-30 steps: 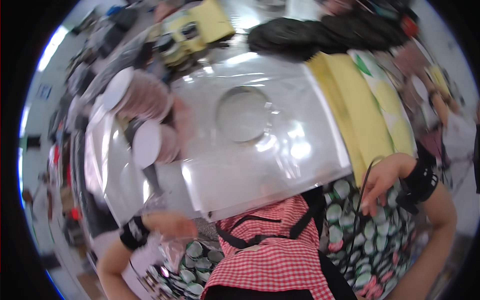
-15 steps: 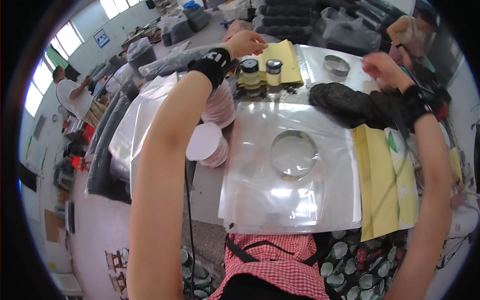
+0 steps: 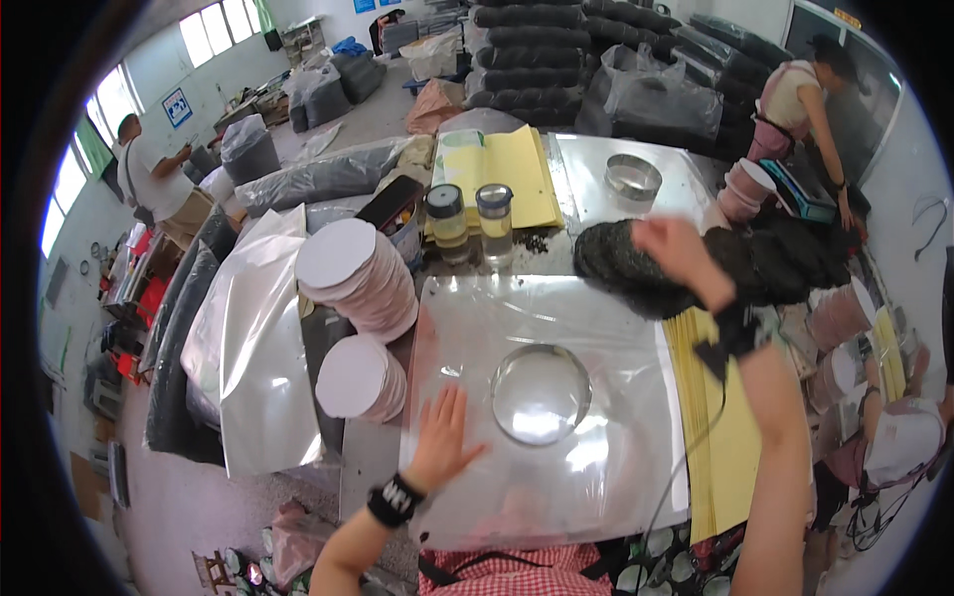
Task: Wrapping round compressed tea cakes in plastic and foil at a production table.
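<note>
The dark, flat round cake [image 3: 636,266] lay at the far right edge of the clear plastic sheet [image 3: 556,397], just beyond the sheet's top corner and against a heap of similar dark material [image 3: 785,263]. The right hand [image 3: 681,253] was on top of it, its fingers curled over the cake's upper face; whether they had closed under the edge could not be told. Handling it well probably meant lifting it flat with support beneath, since a pressed disc of loose matter would likely crumble if pinched at the rim. The left hand [image 3: 444,437] lay palm down with fingers spread on the sheet's near left part, just beside the shallow round dish [image 3: 542,394] under the film, which looked useful for keeping the film smooth. Stacks of white paper discs [image 3: 358,280] stood to the left, two small jars [image 3: 469,221] behind.
</note>
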Available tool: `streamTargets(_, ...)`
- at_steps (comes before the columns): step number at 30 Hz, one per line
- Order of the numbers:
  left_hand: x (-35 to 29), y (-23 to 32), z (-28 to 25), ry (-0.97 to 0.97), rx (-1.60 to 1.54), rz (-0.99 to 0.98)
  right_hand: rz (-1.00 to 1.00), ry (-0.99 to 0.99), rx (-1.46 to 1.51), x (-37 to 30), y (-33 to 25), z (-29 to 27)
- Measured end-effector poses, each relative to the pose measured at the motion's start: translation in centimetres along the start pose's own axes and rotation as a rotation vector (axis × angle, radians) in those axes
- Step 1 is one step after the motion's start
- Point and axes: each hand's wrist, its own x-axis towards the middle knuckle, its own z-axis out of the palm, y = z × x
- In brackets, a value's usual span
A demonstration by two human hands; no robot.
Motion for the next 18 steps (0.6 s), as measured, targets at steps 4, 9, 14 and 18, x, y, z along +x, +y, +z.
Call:
streamTargets(4,-0.7,-1.3,0.3,-0.133,0.070,0.059,0.267,0.104,-0.303,-11.6,12.6,2.3)
streamTargets(9,1.6,-4.9,-6.6,0.364,0.229,-0.239,0.050,0.077,-0.716,-9.6,12.7,5.3)
streamTargets(14,1.3,-11.0,-2.0,0.352,0.472,-0.253,0.045,-0.055,-0.505,-8.1,21.0,5.3)
streamTargets(18,0.6,-8.9,-4.8,0.340,0.352,-0.279,0.165,0.433,-0.021,-6.5,16.7,1.1)
